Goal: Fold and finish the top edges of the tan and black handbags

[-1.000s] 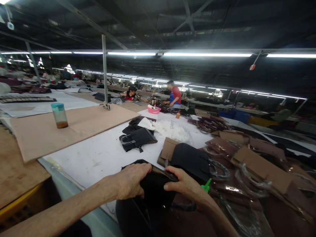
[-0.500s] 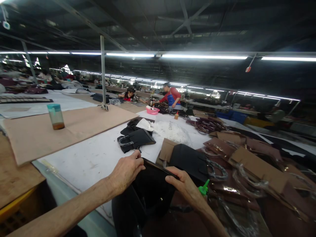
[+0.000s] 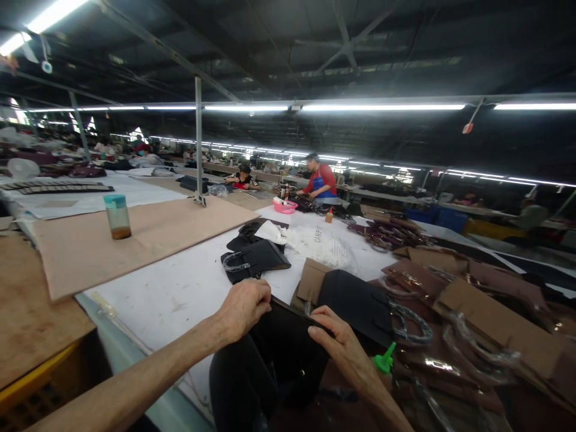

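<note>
A black handbag (image 3: 288, 348) is held up in front of me, its top edge stretched between both hands. My left hand (image 3: 245, 307) pinches the left end of that edge, fingers closed. At the right end, my right hand (image 3: 335, 337) grips the same edge between thumb and fingers. The lower part of the bag sinks into dark shadow. Just beyond lies another black handbag (image 3: 258, 258) with a wrapped handle. To the right a black bag (image 3: 355, 303) rests beside a brown flap piece (image 3: 311, 279). A green nozzle-tipped cap (image 3: 385, 360) sits near my right wrist.
Brown handbags (image 3: 490, 318) with plastic-wrapped handles pile up on the right. A white plastic bag (image 3: 321, 246) lies mid-table. On the left, a beige board (image 3: 148, 240) carries a teal-lidded bottle (image 3: 117, 217). A co-worker (image 3: 320, 180) stands across, near a pink basket (image 3: 285, 207).
The view has shifted, so the scene sits slightly right and lower. Both hands keep their hold on the bag's edge, and the left hand's fingers have curled in more.
</note>
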### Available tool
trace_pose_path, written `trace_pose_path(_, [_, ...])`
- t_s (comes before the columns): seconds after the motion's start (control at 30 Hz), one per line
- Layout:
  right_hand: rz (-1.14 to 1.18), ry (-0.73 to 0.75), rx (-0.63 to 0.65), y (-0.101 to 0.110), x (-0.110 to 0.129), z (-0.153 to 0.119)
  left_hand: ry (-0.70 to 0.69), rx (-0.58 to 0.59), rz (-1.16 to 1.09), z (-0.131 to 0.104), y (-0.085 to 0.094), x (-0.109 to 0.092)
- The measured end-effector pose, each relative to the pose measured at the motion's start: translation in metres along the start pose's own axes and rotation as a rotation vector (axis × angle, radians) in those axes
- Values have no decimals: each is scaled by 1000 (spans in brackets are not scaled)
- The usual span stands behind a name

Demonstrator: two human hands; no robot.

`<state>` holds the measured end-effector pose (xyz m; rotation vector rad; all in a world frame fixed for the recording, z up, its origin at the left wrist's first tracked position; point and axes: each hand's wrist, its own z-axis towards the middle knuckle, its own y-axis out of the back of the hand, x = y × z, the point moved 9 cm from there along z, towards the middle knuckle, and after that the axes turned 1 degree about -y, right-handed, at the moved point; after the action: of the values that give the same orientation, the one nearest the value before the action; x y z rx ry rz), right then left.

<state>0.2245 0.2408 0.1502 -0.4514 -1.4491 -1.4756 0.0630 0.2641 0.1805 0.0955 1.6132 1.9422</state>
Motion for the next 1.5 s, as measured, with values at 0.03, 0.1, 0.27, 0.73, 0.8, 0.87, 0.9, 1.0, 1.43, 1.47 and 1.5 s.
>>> trace_pose_path(0.03, [2,-2,5,-1,0,0,36,-2,-15,1,-1,5])
trace_pose_path(0.1, [6,-9,9,-2,-1,0,105,-17,-27,2,0,12])
trace_pose_path(0.27, [-11,-15,11,-3,0,0,245,16,-67,4,-1,22])
trace_pose_path(0.73, [-31,-14,-31,-3,0,-2,301,-6,-24,4,4,19])
trace_pose_path(0.8, [-42,-5,-37,-3,1,-1,303,-5,-20,4,3,19])
trace_pose_path(0.87, [-50,3,-42,-2,3,-1,302,-10,-18,4,3,20])
trace_pose_path(0.9, [-53,2,-45,-2,3,-1,300,-14,-16,3,3,21])
trace_pose_path(1.0, [-78,-4,-69,1,3,-2,272,-25,-25,3,4,21])
trace_pose_path(1.43, [-962,249,-282,-27,48,-1,96,28,-93,-1,-2,13])
trace_pose_path(1.47, [-1009,249,-283,-30,49,0,94,26,-81,-1,-2,12])
trace_pose_path(1.5, [-1043,249,-280,-33,49,1,94,26,-70,-1,-2,11])
